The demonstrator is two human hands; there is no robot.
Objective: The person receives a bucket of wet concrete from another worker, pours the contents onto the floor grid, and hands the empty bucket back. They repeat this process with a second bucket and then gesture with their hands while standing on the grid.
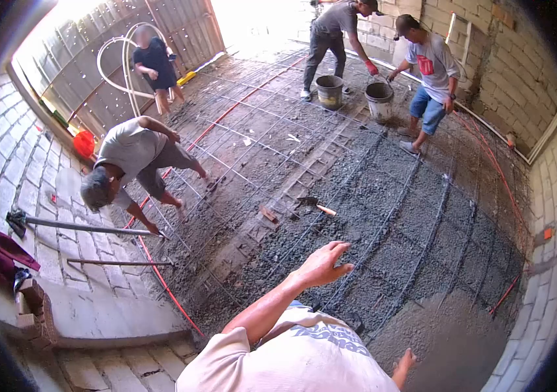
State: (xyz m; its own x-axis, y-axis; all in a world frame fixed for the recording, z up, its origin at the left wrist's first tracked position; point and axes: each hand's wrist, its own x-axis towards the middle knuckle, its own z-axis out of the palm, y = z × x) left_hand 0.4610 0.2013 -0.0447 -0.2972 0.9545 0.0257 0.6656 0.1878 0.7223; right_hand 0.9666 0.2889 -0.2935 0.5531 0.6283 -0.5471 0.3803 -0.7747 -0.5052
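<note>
Hovering over gravel (389,215), L hand (323,262) open, empty; R hand (404,361) state unclear; far buckets (329,91): contents unseen.

Two own hands (323,262) (404,364), four co-workers (128,160) (154,65) (331,29) (430,72), two buckets (329,90) (379,99), one trowel (311,204), one red container (84,142), perhaps two long-handled tools (89,227) (118,262) at left.

Red pipe (162,274), grey bucket (329,90), dark grey concrete (422,215)
</note>
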